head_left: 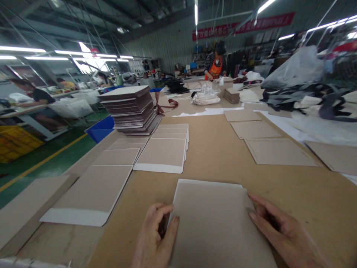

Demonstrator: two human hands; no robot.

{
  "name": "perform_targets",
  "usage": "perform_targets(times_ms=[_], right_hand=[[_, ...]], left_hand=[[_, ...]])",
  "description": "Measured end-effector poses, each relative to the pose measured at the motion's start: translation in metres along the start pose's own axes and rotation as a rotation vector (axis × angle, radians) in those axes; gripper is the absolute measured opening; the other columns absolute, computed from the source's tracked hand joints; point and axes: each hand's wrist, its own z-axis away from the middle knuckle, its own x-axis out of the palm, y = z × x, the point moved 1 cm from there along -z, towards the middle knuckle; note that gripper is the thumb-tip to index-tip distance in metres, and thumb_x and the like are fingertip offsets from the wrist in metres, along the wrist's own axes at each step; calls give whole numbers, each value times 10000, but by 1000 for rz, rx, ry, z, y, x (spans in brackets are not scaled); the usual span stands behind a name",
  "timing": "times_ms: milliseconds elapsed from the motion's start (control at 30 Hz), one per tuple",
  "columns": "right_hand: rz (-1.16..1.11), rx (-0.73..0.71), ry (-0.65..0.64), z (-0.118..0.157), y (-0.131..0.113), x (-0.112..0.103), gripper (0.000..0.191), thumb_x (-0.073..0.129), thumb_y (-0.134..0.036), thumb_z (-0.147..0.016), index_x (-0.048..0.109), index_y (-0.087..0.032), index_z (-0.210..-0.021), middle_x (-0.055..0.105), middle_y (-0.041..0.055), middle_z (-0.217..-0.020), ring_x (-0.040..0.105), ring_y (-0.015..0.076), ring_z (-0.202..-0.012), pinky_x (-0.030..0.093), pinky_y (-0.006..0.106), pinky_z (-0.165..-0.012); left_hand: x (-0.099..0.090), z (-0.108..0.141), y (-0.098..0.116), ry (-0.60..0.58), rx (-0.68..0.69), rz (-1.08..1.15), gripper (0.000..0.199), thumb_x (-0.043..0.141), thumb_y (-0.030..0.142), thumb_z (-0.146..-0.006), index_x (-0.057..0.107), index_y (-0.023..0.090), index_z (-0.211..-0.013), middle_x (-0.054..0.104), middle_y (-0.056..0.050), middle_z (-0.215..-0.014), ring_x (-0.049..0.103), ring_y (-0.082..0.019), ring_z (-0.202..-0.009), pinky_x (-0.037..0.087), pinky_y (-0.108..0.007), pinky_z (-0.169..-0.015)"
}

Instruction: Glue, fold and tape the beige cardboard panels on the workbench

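A greyish-beige cardboard sheet (214, 223) with a white strip along its far edge lies in front of me on the brown-covered table. My left hand (160, 232) pinches its left edge, thumb on top and index finger at the side. At the right edge, my right hand (281, 227) has thumb and fingers closed about the border. The sheet's near end runs out of view. Left of it, overlapping sheets with white margins (160, 152) form a row, and a second row of similar sheets (89, 190) lies further left.
Behind the rows stands a tall stack of boards (131, 111). More cardboard pieces (281, 150) lie to the right. A stack of boards (30, 208) sits at the left edge. Across the table are a plastic bag (206, 95), dark fabric pieces (304, 98) and a person in an orange apron (216, 67).
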Motion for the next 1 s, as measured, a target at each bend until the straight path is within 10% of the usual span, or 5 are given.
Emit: perform_targets(times_ms=[1000], right_hand=[[225, -98, 16, -10, 26, 8, 447, 582, -555, -817, 697, -294, -1161, 699, 1, -846, 676, 179, -759, 547, 242, -676]], left_hand=[[11, -13, -9, 54, 160, -105, 130, 607, 301, -867, 659, 268, -981, 637, -17, -951, 662, -145, -831, 540, -203, -695]])
